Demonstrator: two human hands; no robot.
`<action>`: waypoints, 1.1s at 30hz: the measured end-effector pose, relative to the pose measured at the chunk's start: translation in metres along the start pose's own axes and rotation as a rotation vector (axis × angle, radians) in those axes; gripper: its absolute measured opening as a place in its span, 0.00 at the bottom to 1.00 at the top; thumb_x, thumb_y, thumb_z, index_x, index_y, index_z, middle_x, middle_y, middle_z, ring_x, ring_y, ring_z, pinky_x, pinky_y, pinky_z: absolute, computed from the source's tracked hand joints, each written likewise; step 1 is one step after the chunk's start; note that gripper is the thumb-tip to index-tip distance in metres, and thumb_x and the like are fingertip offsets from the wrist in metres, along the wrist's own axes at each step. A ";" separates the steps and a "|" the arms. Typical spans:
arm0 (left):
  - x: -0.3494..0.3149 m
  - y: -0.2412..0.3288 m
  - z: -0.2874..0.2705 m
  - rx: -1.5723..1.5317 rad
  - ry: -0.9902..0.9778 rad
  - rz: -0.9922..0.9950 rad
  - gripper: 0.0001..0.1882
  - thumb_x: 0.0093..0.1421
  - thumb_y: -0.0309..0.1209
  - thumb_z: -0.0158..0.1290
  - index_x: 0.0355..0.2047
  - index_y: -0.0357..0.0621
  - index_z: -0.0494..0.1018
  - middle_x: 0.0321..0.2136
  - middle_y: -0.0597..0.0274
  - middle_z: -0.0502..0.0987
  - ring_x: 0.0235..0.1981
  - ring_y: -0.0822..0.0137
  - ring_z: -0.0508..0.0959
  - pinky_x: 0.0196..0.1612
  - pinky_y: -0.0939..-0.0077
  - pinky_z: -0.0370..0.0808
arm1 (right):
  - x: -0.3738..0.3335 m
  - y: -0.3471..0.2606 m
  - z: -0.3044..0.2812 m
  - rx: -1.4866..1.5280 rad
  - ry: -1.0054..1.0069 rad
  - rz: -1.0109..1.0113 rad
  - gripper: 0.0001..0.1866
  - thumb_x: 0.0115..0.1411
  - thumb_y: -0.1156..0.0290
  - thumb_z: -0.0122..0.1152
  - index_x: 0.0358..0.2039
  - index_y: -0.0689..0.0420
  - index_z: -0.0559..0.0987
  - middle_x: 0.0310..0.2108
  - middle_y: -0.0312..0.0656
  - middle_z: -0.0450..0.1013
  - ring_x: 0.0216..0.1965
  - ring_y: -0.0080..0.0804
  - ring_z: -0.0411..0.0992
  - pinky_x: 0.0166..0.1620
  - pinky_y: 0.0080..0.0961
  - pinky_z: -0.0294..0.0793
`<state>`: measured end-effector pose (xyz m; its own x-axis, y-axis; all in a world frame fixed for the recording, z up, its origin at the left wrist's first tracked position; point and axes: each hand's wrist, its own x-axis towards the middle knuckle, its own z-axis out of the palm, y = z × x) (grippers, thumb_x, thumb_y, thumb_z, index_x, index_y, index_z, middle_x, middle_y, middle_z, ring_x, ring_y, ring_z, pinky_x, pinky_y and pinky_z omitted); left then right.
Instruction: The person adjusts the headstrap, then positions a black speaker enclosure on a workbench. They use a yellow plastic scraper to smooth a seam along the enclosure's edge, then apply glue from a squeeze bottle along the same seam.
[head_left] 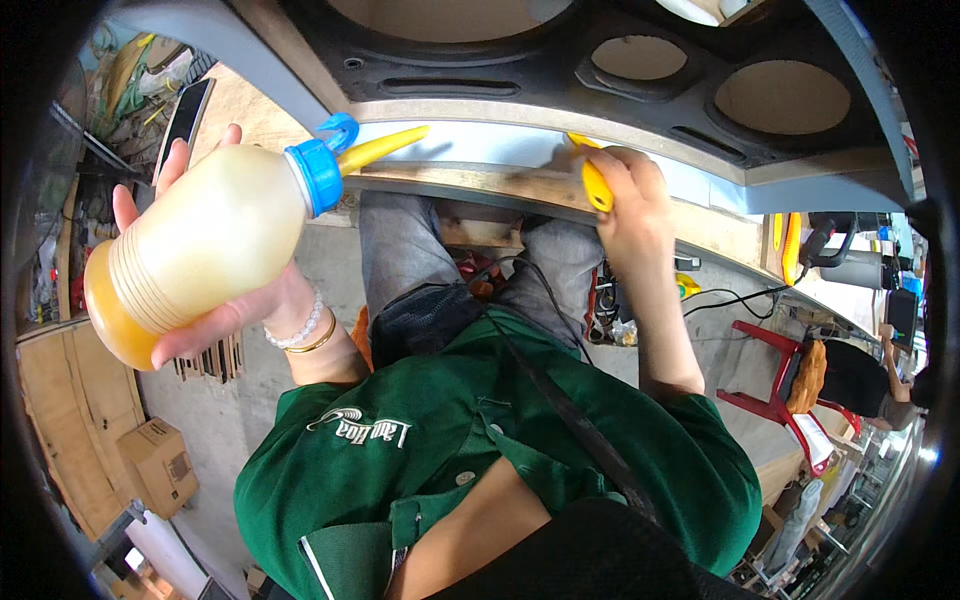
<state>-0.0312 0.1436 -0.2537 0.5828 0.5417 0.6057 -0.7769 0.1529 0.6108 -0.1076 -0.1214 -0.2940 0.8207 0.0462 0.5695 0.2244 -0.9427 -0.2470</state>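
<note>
My left hand (235,315) is wrapped round a squeeze glue bottle (215,230), translucent and pale, with amber liquid toward its base. It is tilted, its blue cap (318,178) and yellow nozzle (385,148) pointing right along the cabinet's edge. My right hand (640,205) grips a small yellow tool (597,187), partly covered by the fingers, so its exact kind does not show. The tool is held at the pale strip (490,145) along the near edge of a black speaker cabinet (540,90) with several round cut-outs.
A phone (186,125) lies on the wooden bench at the left. Another yellow-handled tool (791,245) and a black cable (735,298) are at the right. Beyond stand a red plastic chair (765,375) and another person (850,375). A cardboard box (158,465) sits lower left.
</note>
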 end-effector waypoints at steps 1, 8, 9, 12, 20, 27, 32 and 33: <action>0.000 0.001 -0.002 -0.001 0.000 0.009 0.56 0.41 0.78 0.33 0.56 0.43 0.56 0.46 0.37 0.69 0.47 0.35 0.69 0.51 0.34 0.61 | 0.002 -0.008 0.006 -0.011 0.066 -0.009 0.21 0.41 0.83 0.55 0.39 0.56 0.75 0.35 0.43 0.70 0.36 0.41 0.68 0.40 0.32 0.69; 0.004 0.002 -0.010 0.000 0.011 -0.004 0.57 0.41 0.79 0.31 0.56 0.42 0.55 0.46 0.36 0.69 0.44 0.29 0.69 0.51 0.34 0.62 | 0.007 -0.031 0.012 0.286 -0.025 -0.059 0.19 0.43 0.84 0.57 0.38 0.56 0.77 0.36 0.42 0.74 0.38 0.40 0.72 0.41 0.30 0.71; 0.004 0.002 -0.011 -0.002 0.010 -0.003 0.57 0.40 0.79 0.31 0.56 0.42 0.55 0.46 0.36 0.69 0.44 0.29 0.69 0.51 0.35 0.62 | 0.010 -0.027 0.011 0.228 0.058 -0.033 0.20 0.43 0.85 0.57 0.39 0.56 0.77 0.36 0.42 0.74 0.38 0.39 0.72 0.41 0.30 0.71; 0.005 0.002 -0.013 0.035 0.007 -0.029 0.59 0.40 0.79 0.32 0.58 0.41 0.51 0.45 0.32 0.68 0.44 0.31 0.70 0.49 0.33 0.63 | 0.014 -0.031 0.020 0.178 -0.040 -0.075 0.20 0.43 0.84 0.57 0.39 0.54 0.78 0.37 0.41 0.74 0.38 0.38 0.72 0.42 0.29 0.71; 0.000 0.002 -0.015 0.047 -0.030 -0.071 0.57 0.37 0.78 0.41 0.57 0.48 0.54 0.48 0.37 0.67 0.46 0.24 0.65 0.50 0.32 0.61 | -0.009 0.002 0.007 0.306 0.009 0.085 0.11 0.50 0.79 0.59 0.36 0.58 0.78 0.35 0.43 0.75 0.38 0.35 0.74 0.41 0.26 0.71; -0.004 -0.001 -0.017 0.028 0.011 -0.110 0.56 0.36 0.77 0.42 0.57 0.50 0.54 0.49 0.41 0.66 0.47 0.26 0.65 0.52 0.33 0.59 | -0.030 0.048 -0.050 -0.373 0.187 0.524 0.09 0.54 0.78 0.54 0.36 0.58 0.78 0.32 0.44 0.74 0.34 0.38 0.73 0.40 0.30 0.71; -0.006 -0.002 -0.013 0.014 -0.013 -0.080 0.54 0.37 0.76 0.44 0.57 0.51 0.56 0.48 0.42 0.68 0.48 0.26 0.65 0.53 0.32 0.57 | -0.038 0.006 -0.016 0.183 0.018 0.042 0.12 0.51 0.78 0.54 0.36 0.53 0.78 0.33 0.42 0.75 0.35 0.39 0.73 0.43 0.32 0.68; -0.007 -0.002 -0.013 0.004 -0.026 -0.071 0.54 0.37 0.76 0.44 0.57 0.51 0.57 0.48 0.43 0.69 0.48 0.26 0.65 0.54 0.32 0.57 | -0.043 0.004 -0.018 0.255 -0.073 0.083 0.10 0.52 0.78 0.54 0.36 0.54 0.78 0.32 0.43 0.75 0.35 0.39 0.73 0.42 0.32 0.69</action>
<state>-0.0370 0.1506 -0.2655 0.6427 0.5079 0.5735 -0.7323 0.1872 0.6548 -0.1517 -0.1334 -0.3054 0.8756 0.0052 0.4831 0.2724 -0.8312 -0.4847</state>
